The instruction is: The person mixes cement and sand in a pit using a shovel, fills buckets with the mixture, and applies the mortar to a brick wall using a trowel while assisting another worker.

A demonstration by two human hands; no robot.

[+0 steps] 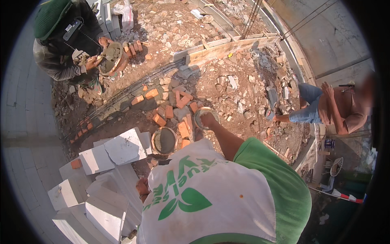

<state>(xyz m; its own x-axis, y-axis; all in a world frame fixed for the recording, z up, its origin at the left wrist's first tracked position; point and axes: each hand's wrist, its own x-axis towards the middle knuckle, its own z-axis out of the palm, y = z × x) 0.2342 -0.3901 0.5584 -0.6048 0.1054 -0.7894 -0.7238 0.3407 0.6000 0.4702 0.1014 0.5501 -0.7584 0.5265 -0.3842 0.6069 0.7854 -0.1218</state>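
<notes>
My right arm in a green sleeve reaches forward, and my right hand (209, 121) is over a round pale bucket (198, 118). That hand looks closed; its fingertips and anything in them are hidden. Left of it stands an orange-rimmed bucket (175, 145) of wet grey mortar (165, 141). Orange bricks (183, 129) lie between and beyond the two buckets. My left hand (142, 188) shows only in part beside my white shirt, next to large white blocks (125, 146). Its fingers are too hidden to read.
At upper left, a person in a green cap holds a bowl (120, 65) of mortar. Another person in blue shorts (310, 103) is at right. Rubble (227, 87) covers the ground. Steel bars (134, 87) and a wooden form board (221, 51) cross it.
</notes>
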